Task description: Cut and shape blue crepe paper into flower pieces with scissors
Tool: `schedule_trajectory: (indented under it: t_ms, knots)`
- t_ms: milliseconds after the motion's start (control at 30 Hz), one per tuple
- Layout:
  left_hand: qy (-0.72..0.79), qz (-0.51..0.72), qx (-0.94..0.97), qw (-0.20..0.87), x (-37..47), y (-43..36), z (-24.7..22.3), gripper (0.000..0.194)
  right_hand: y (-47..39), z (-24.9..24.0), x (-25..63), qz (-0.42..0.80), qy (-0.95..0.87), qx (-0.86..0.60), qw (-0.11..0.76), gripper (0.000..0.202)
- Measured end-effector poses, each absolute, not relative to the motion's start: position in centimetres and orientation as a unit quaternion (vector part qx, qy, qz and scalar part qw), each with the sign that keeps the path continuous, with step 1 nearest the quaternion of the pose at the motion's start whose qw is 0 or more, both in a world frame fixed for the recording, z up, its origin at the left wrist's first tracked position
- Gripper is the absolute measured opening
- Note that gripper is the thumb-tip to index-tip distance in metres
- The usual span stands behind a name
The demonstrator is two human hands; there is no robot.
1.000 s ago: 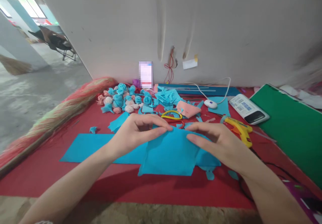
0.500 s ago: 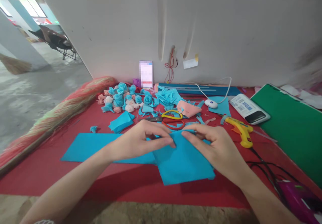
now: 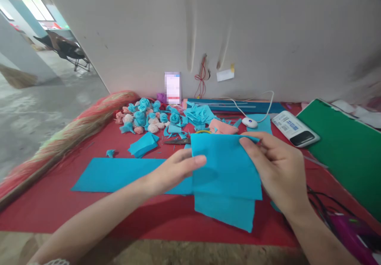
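Blue paper [image 3: 224, 169] between left hand [image 3: 174, 171] and right hand [image 3: 281, 173].

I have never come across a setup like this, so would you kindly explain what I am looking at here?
There is no machine here: you see a person's two bare hands, viewed from a camera worn on the head, looking forward and down.

The right hand pinches a blue sheet near its upper right corner. The left hand is at the sheet's left edge, its thumb in front; whether it grips is unclear. More blue material shows below the sheet, perhaps another layer.

On the red surface lie a long blue strip, a pile of blue and pale pink rosettes, a folded pink piece and scissors, partly hidden by the sheet. A green board is at the right.
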State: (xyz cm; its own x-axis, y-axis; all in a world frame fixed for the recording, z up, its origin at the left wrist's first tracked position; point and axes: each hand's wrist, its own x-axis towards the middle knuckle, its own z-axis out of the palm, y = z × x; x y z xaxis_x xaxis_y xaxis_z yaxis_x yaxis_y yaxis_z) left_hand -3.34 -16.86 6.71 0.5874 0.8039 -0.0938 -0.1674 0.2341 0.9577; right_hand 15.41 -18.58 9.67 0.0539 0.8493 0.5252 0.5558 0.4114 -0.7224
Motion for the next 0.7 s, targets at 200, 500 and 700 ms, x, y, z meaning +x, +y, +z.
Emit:
schedule_trajectory:
  t_ms: [200, 500, 700]
  knots:
    - [0.283, 0.276, 0.515, 0.761, -2.8, -18.1, 7.0, 0.019, -18.2, 9.6, 15.6, 0.217, -0.608, -0.560, 0.519, 0.022]
    - [0.308, 0.363, 0.485, 0.733, -3.5, -17.5, 7.8, 0.014, -17.8, 10.2, 17.1, 0.539, -0.631, -0.420, 0.367, 0.034]
    - [0.343, 0.370, 0.544, 0.670, -4.4, -17.3, 8.1, 0.025, -18.7, 11.2, 16.6, 0.577, -0.628, -0.414, 0.319, 0.036]
